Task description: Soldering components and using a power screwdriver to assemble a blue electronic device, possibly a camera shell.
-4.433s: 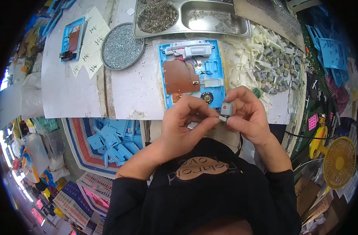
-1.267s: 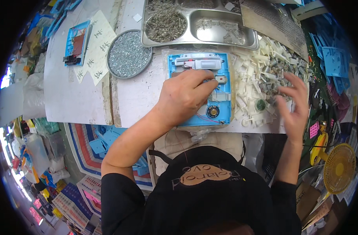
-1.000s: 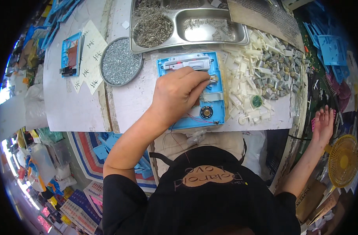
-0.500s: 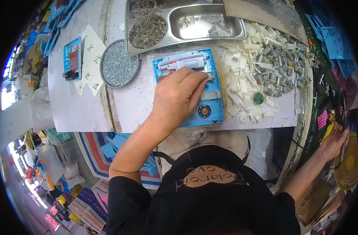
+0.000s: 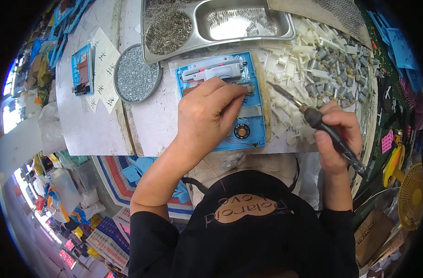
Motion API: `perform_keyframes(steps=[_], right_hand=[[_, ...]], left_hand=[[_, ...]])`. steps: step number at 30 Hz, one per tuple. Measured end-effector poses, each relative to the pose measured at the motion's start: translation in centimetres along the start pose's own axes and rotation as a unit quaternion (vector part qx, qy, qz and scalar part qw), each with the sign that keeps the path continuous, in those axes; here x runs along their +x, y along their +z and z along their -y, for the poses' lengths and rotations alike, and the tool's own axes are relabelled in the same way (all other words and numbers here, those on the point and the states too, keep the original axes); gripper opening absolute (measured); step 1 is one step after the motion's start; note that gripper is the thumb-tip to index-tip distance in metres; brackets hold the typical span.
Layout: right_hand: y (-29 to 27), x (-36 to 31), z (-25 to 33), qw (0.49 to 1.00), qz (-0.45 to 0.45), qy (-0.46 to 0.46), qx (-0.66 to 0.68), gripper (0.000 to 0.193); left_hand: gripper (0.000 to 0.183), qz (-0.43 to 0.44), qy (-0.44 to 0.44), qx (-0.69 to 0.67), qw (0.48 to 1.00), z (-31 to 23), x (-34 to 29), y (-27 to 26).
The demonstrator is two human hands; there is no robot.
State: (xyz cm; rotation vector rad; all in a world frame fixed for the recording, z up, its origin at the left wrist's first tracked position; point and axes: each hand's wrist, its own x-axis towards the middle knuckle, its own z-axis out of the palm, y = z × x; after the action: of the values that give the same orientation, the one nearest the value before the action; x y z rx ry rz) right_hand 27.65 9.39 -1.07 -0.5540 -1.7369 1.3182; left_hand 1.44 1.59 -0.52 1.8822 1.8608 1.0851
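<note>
A blue plastic casing point(image 5: 256, 125) lies on the table before me, with a white moulded part point(image 5: 223, 71), a small round speaker point(image 5: 242, 131) and thin red wires inside. Over its middle, my left hand point(image 5: 203, 113) is closed in a pinch, the fingertips beside a small silvery part point(image 5: 250, 88) at the casing's right side. What the fingers pinch, if anything, is hidden. My right hand point(image 5: 339, 136) grips a soldering iron point(image 5: 314, 117) by its black handle. The iron's tip points up and left, over the white parts right of the casing.
A round dish point(image 5: 159, 76) of small metal pieces and a steel tray point(image 5: 216, 45) of springs stand behind. White plastic parts point(image 5: 285, 109) and grey motors point(image 5: 334, 69) are heaped at right. Another blue casing point(image 5: 83, 69) lies left. A yellow fan point(image 5: 413, 197) stands far right.
My right hand has come from the far right edge toward the table, now with the soldering iron in it. My left hand stays pinched over the casing.
</note>
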Motion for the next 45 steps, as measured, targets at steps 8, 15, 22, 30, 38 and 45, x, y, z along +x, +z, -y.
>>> perform_keyframes(steps=[8,15,22,30,38,45], right_hand=[[0.9,-0.2,-0.4,0.998,0.031,0.011,-0.044,0.028],[1.2,0.0,-0.3,0.999,0.02,0.013,-0.038,0.027],[1.5,0.2,-0.7,0.998,0.029,0.011,-0.051,0.025],[1.6,0.1,-0.4,0.996,0.046,0.039,-0.062,0.027],[0.9,0.4,-0.2,0.998,0.019,0.008,-0.054,0.027],[0.6,0.3,0.2,0.997,0.028,0.035,-0.062,0.026]], left_hand=[[0.012,-0.009,-0.002,-0.002,1.0,0.0,-0.1,0.6],[0.01,-0.023,0.005,-0.006,1.0,0.2,-0.1,0.9],[0.01,-0.028,0.008,0.016,0.999,0.2,-0.1,1.1],[0.01,-0.028,0.004,0.013,1.0,0.2,-0.2,1.0],[0.01,-0.025,0.008,0.024,0.999,0.3,-0.3,1.0],[0.012,-0.034,0.012,0.028,0.999,0.2,-0.2,1.2]])
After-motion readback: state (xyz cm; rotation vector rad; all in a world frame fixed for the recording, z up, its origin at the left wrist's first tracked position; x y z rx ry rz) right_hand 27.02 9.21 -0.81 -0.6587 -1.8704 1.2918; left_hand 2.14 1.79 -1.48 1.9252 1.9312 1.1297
